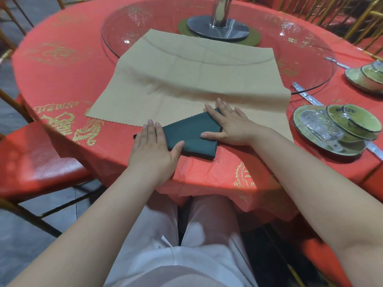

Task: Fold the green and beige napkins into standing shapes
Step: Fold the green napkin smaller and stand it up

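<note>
I see the green napkin [190, 135] folded into a flat, dark oblong at the near edge of the table [62, 79], lying at a slant. Its far right end overlaps the near edge of the beige napkin [186, 79]; its near end rests on the red cloth.

My left hand [153, 150] lies flat on the napkin's left end, fingers straight and close together, thumb stretched out across the green cloth. It presses down and grips nothing. My right hand [230, 125] lies flat on the right end, fingers straight and slightly spread, reaching onto the beige cloth, thumb pointing left along the green fold. It also presses without curling round anything.

The beige napkin is spread open towards the middle of the table, and its far part rides up onto the glass turntable [300, 38]. A steel base [217, 27] stands at the turntable's centre.

By the right edge a plate [331, 152] carries a bowl [352, 121] and a tipped glass [321, 125]. A red chair [31, 158] stands at the near left.
</note>
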Action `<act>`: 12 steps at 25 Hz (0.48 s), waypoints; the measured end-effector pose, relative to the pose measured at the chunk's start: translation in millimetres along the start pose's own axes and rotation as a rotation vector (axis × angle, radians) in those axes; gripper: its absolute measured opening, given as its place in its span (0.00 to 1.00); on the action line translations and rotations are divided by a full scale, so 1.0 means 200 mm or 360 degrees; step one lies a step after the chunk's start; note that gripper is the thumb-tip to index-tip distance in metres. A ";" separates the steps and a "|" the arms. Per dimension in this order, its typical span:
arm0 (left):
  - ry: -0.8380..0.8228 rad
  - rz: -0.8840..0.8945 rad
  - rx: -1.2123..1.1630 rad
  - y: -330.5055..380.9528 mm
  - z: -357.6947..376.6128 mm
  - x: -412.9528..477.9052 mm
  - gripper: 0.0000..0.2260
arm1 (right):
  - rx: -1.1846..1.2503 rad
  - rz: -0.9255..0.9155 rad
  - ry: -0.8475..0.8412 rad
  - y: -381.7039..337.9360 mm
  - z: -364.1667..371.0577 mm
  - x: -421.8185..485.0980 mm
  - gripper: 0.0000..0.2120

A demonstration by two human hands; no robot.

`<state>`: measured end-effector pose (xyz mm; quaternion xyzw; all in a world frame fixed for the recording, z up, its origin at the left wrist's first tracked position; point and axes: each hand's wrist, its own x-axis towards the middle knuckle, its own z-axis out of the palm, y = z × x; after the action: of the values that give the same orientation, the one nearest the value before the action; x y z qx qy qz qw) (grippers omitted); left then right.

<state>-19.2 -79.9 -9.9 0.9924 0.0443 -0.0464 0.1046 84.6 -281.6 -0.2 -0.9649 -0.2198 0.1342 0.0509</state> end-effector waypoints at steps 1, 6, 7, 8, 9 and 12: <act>0.0016 0.0001 -0.0004 0.00 0.00 0.00 0.34 | -0.0002 0.0004 0.0000 0.00 0.00 0.00 0.49; -0.0040 0.0029 -0.0052 -0.02 -0.01 0.01 0.30 | -0.0038 0.0020 0.0015 -0.01 0.00 -0.01 0.45; -0.0058 0.0037 -0.0053 -0.02 -0.01 0.01 0.28 | -0.0034 0.0022 0.0019 -0.01 0.00 -0.01 0.45; -0.0060 0.0042 -0.0039 -0.03 -0.01 0.01 0.27 | -0.0025 0.0024 0.0018 -0.01 0.00 -0.01 0.46; -0.0047 0.0044 -0.0015 -0.03 -0.01 0.01 0.26 | -0.0017 0.0026 0.0012 -0.01 0.00 -0.01 0.46; 0.0016 -0.0019 0.0022 -0.08 0.00 0.02 0.26 | -0.0023 0.0021 0.0000 -0.01 0.00 -0.01 0.45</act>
<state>-17.7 -63.8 -13.0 0.9931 0.0505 -0.0422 0.0972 82.2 -281.2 1.0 -0.9667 -0.2144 0.1328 0.0431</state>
